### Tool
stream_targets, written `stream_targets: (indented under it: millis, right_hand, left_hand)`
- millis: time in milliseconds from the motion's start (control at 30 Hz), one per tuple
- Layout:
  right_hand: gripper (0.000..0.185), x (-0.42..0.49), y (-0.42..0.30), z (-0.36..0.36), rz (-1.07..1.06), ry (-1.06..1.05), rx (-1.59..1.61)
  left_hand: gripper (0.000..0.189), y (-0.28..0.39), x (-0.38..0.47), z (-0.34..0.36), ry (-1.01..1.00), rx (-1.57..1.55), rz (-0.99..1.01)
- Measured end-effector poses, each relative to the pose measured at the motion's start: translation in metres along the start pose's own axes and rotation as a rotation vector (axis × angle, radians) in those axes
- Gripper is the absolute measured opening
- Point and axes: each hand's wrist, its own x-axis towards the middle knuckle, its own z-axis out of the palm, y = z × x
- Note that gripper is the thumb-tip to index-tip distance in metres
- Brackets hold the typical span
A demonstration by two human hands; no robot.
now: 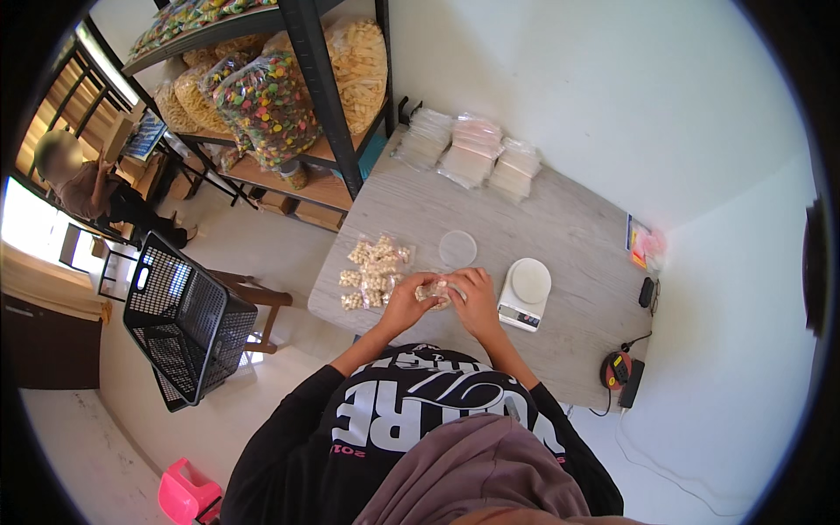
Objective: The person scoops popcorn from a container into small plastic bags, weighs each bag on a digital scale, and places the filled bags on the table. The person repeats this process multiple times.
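Observation:
Over the near part of the table, my left hand [408, 302] and my right hand [476, 303] hold a small clear plastic bag [433, 289] with pale snack pieces in it. My fingers hide much of the bag, and what lies directly under it is hard to make out. Several similar filled bags [374, 272] lie grouped beside my left hand. Just beyond my hands is a round translucent plastic lid [458, 248]. To the right of my right hand stands a white digital kitchen scale [525, 289], its round platform bare.
Stacks of clear plastic bags [469, 154] lie at the table's [571, 243] wall edge. A cable reel [615, 371] sits at the right corner. Left are a shelf with large snack bags [269, 105], black plastic crates [190, 321] and a person [85, 184] holding a cardboard box.

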Motion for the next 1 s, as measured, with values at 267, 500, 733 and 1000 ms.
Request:
stream_targets:
  millis: [267, 500, 733, 1000]
  right_hand:
    - [0.016, 0.000, -0.016, -0.016, 0.141, 0.047, 0.282]
    - [0.006, 0.005, -0.019, -0.040, 0.193, -0.064, 0.410]
    - [0.008, 0.006, -0.032, -0.068, 0.067, -0.117, 0.261]
    - [0.008, 0.001, -0.035, -0.077, 0.238, -0.049, 0.404]
  left_hand:
    - [0.044, 0.009, 0.005, 0.005, 0.047, -0.115, 0.008]
    - [0.048, 0.024, 0.009, 0.003, -0.056, -0.305, -0.003]
    - [0.041, 0.022, 0.013, -0.014, -0.341, -0.188, -0.244]
    - [0.059, 0.042, 0.008, -0.010, -0.329, -0.426, -0.057]
